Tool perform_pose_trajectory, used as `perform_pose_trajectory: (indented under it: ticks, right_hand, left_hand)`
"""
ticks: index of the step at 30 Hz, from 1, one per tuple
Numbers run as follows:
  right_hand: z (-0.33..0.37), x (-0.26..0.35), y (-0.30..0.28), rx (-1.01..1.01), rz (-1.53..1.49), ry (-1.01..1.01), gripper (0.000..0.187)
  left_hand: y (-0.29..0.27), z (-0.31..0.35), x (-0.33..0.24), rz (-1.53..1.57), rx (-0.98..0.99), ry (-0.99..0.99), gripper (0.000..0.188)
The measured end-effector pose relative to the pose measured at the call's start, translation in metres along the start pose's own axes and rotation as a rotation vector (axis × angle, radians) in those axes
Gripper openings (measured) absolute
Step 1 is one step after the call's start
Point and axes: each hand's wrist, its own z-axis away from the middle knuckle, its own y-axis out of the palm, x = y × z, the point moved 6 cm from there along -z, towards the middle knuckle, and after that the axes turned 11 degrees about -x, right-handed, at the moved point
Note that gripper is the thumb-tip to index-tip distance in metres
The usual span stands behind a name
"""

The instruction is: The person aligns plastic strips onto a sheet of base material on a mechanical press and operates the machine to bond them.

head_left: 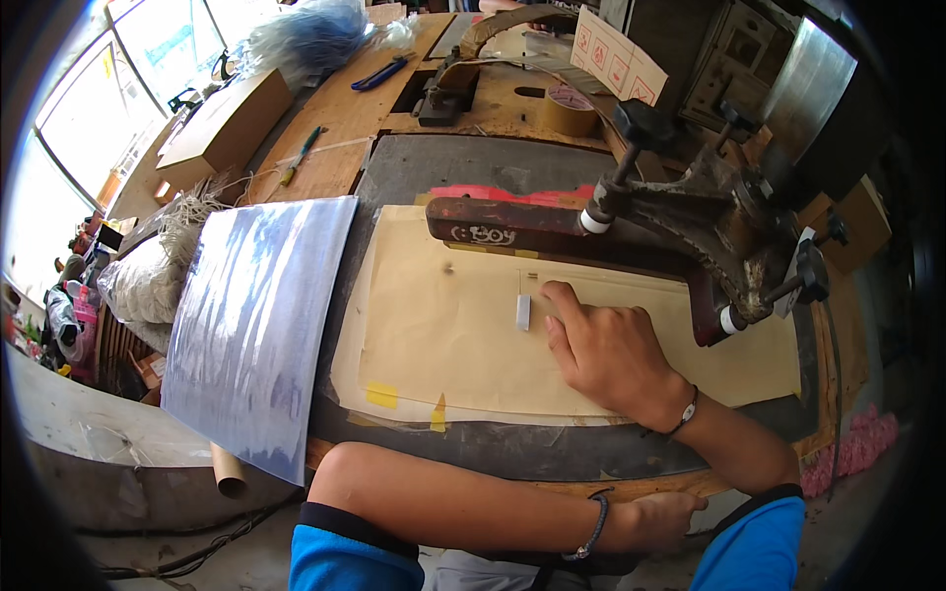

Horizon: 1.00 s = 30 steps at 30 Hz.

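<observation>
Your right grip [554,313] is open, just beside the small pale block [523,313] lying on the tan sheet [439,325], inward from the near edge of the bench [335,133]; by that edge, your left grip [655,520] is impossible to read.

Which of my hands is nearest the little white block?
Your right hand, over the tan paper beside the block; your left hand is off the paper.

The wooden tabletop [340,120] carries a dark mat [468,158] by its near edge, with tan paper [443,340] on the mat. Plastic sheeting [261,305] overhangs the near left corner. Farther back lie a pen [302,156] near the left edge, a blue knife [379,74] and a tape roll [572,113].
</observation>
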Motion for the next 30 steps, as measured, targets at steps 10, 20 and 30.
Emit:
perform_pose_trajectory:
  ticks: [10,20,30]
  right_hand:
    - [0.0,-0.001,0.003,-0.014,-0.038,-0.01,0.019]
    - [0.003,-0.003,0.002,0.028,-0.012,0.045,0.057]
    - [0.003,-0.002,0.002,0.014,-0.006,0.035,0.061]
  left_hand:
    - [-0.008,0.004,0.001,-0.043,0.0,0.024,0.021]
    - [-0.011,0.004,0.002,-0.026,0.033,0.047,0.022]
    - [-0.012,0.005,0.002,-0.038,0.019,0.017,0.023]
